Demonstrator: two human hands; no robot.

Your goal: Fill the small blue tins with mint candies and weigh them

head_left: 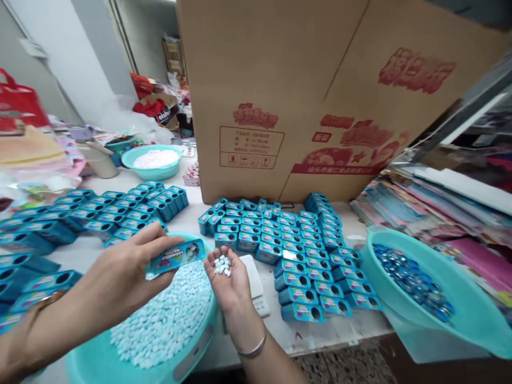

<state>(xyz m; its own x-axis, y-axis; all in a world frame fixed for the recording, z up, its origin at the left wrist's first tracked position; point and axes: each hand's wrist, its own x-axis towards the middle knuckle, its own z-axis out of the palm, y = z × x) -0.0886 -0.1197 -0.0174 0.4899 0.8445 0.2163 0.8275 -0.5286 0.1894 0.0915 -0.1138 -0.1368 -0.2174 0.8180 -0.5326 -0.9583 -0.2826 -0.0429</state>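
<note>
My left hand [124, 266] grips a small teal candy box [175, 257] by its end and holds it level over a teal basin [100, 362] heaped with small white candies [164, 320]. The box's round opening faces my right hand [228, 280], which is cupped palm up with a small pile of white candies [222, 265] on its fingers. A silver bangle circles my right wrist. Rows of the same teal boxes [288, 250] lie on the white table just beyond my hands.
More teal boxes [80, 218] cover the table's left. A big cardboard carton [320, 96] stands behind. A teal basin of blue caps [416, 282] sits at right. A far teal bowl [154, 160] holds white candies. A white scale [254, 282] lies under my right hand.
</note>
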